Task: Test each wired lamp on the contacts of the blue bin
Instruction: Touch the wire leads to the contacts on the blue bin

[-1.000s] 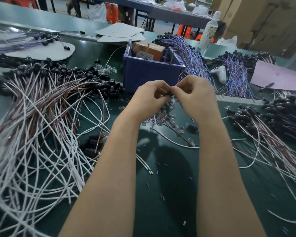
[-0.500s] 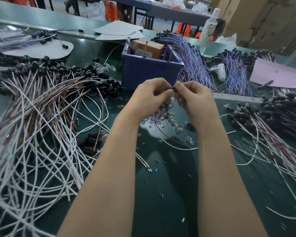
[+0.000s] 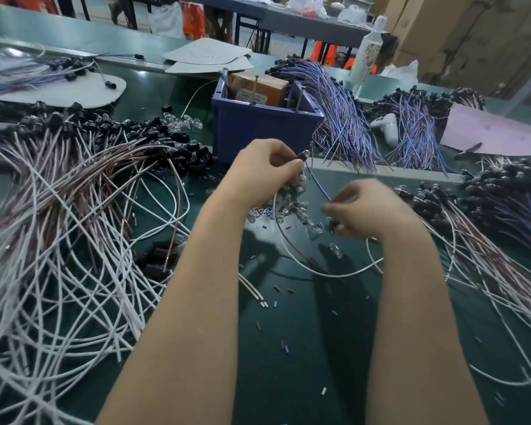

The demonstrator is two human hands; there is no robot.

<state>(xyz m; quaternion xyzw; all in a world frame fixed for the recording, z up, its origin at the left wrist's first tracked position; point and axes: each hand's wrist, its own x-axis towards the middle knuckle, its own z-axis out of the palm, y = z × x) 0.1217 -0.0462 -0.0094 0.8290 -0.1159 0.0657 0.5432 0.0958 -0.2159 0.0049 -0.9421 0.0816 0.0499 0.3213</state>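
Note:
My left hand (image 3: 265, 173) pinches the dark socket of a wired lamp (image 3: 304, 155) just in front of the blue bin (image 3: 258, 130). The lamp's wire (image 3: 319, 187) runs down and right to my right hand (image 3: 365, 210), which is blurred and pinches the wire lower down. The bin holds an orange-brown box (image 3: 258, 87) and upright metal contacts (image 3: 298, 99) at its rim. Loose clear bulbs (image 3: 301, 210) lie on the green table (image 3: 304, 332) under my hands.
White and brown wired lamps (image 3: 74, 210) are heaped at the left, blue-wired ones (image 3: 341, 118) behind and right of the bin, more at the right (image 3: 488, 240). A white bottle (image 3: 365, 50), pink paper (image 3: 497, 133) and wire-sleeve scraps (image 3: 276, 302) are also here.
My hands were together at the lamp socket. My right hand has since slid down and right along the wire, while my left hand keeps the socket near the bin.

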